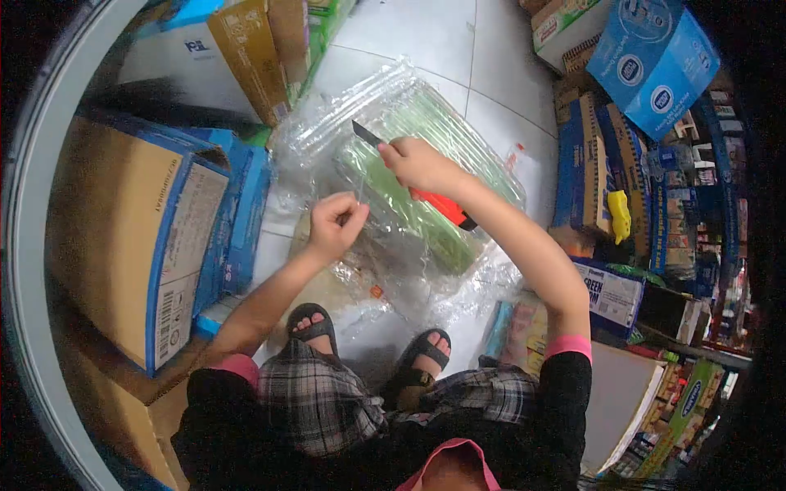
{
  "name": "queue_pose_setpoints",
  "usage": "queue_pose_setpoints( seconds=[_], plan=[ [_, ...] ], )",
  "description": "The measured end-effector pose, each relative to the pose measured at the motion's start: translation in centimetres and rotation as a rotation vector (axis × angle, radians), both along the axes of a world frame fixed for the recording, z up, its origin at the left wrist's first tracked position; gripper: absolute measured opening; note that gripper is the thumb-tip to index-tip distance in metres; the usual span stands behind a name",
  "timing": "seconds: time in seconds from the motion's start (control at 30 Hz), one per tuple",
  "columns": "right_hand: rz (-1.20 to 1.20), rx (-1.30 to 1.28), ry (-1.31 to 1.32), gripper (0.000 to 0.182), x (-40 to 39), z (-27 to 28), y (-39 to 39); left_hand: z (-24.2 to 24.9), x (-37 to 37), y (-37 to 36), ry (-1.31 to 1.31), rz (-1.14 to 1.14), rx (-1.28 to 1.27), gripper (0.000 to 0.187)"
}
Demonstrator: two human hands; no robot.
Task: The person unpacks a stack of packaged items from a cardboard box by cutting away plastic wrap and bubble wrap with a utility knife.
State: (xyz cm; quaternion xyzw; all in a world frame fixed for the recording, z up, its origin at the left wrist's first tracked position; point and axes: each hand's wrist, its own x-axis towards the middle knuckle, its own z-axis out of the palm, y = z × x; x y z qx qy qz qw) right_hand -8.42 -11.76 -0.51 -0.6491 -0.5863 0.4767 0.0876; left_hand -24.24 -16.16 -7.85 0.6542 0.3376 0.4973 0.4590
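The right hand is closed around a knife with an orange handle, its dark blade pointing up and left. The left hand pinches a bit of clear wrap between its fingertips. The wrap lies on the floor, crinkly and shiny, around a green pack, with boxes beside it.

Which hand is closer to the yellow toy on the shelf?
Right. The right hand, holding the knife, is nearer the yellow toy; the left hand pinches plastic wrap farther away.

Glossy crinkled clear plastic wrap, orange plastic knife handle, dark metal blade, matt cardboard box, smooth floor tiles
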Motion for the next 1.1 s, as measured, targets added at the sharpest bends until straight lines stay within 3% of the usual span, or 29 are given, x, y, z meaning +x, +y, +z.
queue_pose_setpoints(
  seconds=[0.1, 0.23, 0.3, 0.33, 0.37, 0.5, 0.57, 0.6, 0.63, 0.67, 0.7, 0.73, 0.8, 0.83, 0.87, 0.9, 0.97, 1.0, 1.03, 1.1],
  plan=[
    [-0.037, 0.067, 0.062, 0.037, -0.7, -1.4, 1.3, -0.2, 0.0, 0.5, 0.018, 0.006, 0.102, 0.022],
    [-0.054, 0.239, 0.108, 0.038, -0.3, -2.3, 0.0, 0.6, -0.2, 3.0, 0.318, -0.338, 0.315, 0.019],
    [-0.055, 0.351, 0.103, 0.041, 0.0, -3.3, -0.6, 1.4, -0.4, 5.1, 0.302, -0.466, 0.396, 0.016],
    [-0.065, 0.382, 0.12, 0.042, -0.1, -3.2, -1.0, 3.3, -0.5, 5.2, 0.238, -0.423, 0.204, 0.013],
    [-0.064, 0.34, 0.09, 0.039, -0.1, -3.4, -0.8, 3.1, -0.8, 6.0, 0.263, -0.311, 0.186, 0.014],
    [-0.034, 0.384, 0.167, 0.037, -0.2, -3.7, -1.0, 8.0, -1.4, 7.6, 0.523, -0.09, -0.102, 0.026],
    [-0.026, 0.251, 0.214, 0.036, -0.1, -3.8, -0.9, 8.3, -1.4, 7.3, 0.736, -0.204, -0.21, 0.038],
    [-0.034, 0.321, 0.222, 0.034, -0.3, -5.7, -1.1, 8.8, -0.8, 6.4, 0.978, -0.166, -0.083, 0.056],
    [-0.027, 0.367, 0.255, 0.033, -0.1, -6.4, -0.9, 9.8, 0.1, 6.1, 1.118, -0.344, -0.183, 0.074],
    [-0.009, 0.462, 0.247, 0.034, -0.1, -6.5, -0.7, 3.2, -0.2, 6.1, 1.247, -0.219, 0.132, 0.08],
    [-0.029, 0.472, 0.272, 0.035, 0.0, -6.7, -0.7, 5.2, 0.9, 5.5, 1.466, -0.349, 0.066, 0.078],
    [-0.084, 0.404, 0.285, 0.035, -0.4, -4.7, -1.2, 4.5, 1.8, 6.1, 1.422, -0.348, 0.088, 0.078],
    [-0.121, 0.454, 0.265, 0.034, -0.8, -5.1, -0.5, 1.2, 3.2, 7.1, 1.225, -0.319, -0.26, 0.072],
    [-0.139, 0.465, 0.233, 0.034, -1.1, -5.2, -0.3, 2.2, 3.8, 6.7, 1.2, -0.331, -0.264, 0.072],
    [-0.176, 0.728, 0.124, 0.033, -1.1, -4.5, -0.2, 4.5, 4.0, 6.1, 1.252, -0.265, -0.334, 0.069],
    [-0.205, 0.985, 0.011, 0.033, -0.9, -2.7, 0.4, 5.6, 4.0, 5.1, 1.307, -0.201, -0.409, 0.066],
    [-0.49, 0.783, 0.344, 0.027, 0.8, 7.0, 5.1, 5.5, 4.8, 4.3, 1.232, -0.09, -0.399, 0.066],
    [-0.548, 1.021, 0.433, 0.029, 1.6, 12.9, 6.3, 5.4, 5.4, 3.8, 1.18, 0.028, -0.385, 0.067],
    [-0.523, 0.969, 0.627, 0.031, 3.6, 16.4, 8.7, 4.2, 5.9, 3.4, 1.178, 0.009, -0.389, 0.067],
    [-0.489, 0.77, 0.645, 0.034, 6.7, 24.6, 9.2, 0.8, 7.5, 3.9, 1.031, 0.294, -0.263, 0.067]
  ],
)
